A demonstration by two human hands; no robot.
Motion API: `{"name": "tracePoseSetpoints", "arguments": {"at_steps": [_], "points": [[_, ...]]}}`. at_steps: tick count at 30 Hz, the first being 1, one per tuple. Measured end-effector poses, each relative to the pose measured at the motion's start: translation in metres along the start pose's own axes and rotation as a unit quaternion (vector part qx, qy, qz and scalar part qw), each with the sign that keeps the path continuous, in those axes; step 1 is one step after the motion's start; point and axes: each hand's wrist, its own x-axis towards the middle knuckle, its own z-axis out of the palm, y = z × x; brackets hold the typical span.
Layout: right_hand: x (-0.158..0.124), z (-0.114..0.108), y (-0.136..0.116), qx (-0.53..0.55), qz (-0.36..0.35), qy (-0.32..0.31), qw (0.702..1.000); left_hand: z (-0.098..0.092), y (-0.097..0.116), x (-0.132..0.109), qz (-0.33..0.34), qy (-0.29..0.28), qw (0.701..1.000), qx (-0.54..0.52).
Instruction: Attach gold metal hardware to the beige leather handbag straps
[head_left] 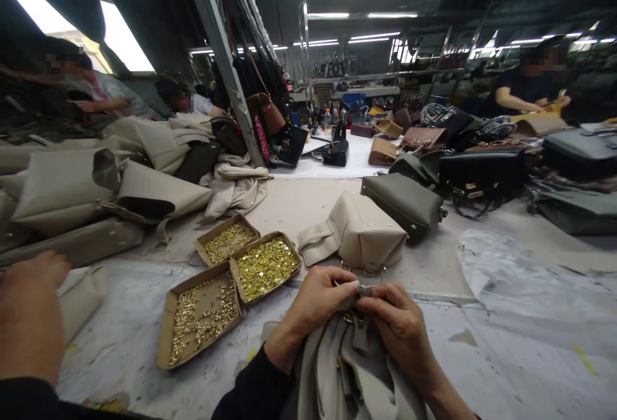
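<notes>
My left hand (315, 298) and my right hand (398, 320) meet at the top of a beige leather handbag (347, 375) at the near table edge. Both pinch a small strap or metal fitting (359, 290) on the bag, fingers closed; the fitting is mostly hidden by my fingertips. Just beyond my hands lies another beige bag (359, 230) on its side. Left of my left hand sit three shallow cardboard trays of gold-coloured hardware (263, 267).
Another person's hand (29, 317) in a dark sleeve rests at the near left. Beige bags (67, 192) pile up on the left, an olive bag (402, 201) and black bags (482, 169) on the right. Clear plastic sheet (520, 285) covers the right. Other workers sit behind.
</notes>
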Motion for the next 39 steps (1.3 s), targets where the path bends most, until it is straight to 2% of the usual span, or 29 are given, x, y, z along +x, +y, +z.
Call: {"name": "tracePoseSetpoints", "arguments": {"at_steps": [5,22,27,39], "points": [[-0.003,0.005,-0.005,-0.004,-0.015,0.024,1.000,-0.002,-0.003,-0.001,-0.003,-0.005,1.000,-0.004],[-0.007,0.005,-0.001,0.037,0.013,0.050,0.998,0.002,0.006,-0.004,0.022,-0.011,0.999,0.027],[-0.011,0.007,0.002,0.058,0.038,0.057,0.996,0.004,0.009,-0.005,0.016,-0.011,0.999,0.030],[-0.010,0.009,0.002,0.141,0.116,0.076,0.980,0.004,0.002,-0.004,0.020,-0.014,0.999,0.039]]}}
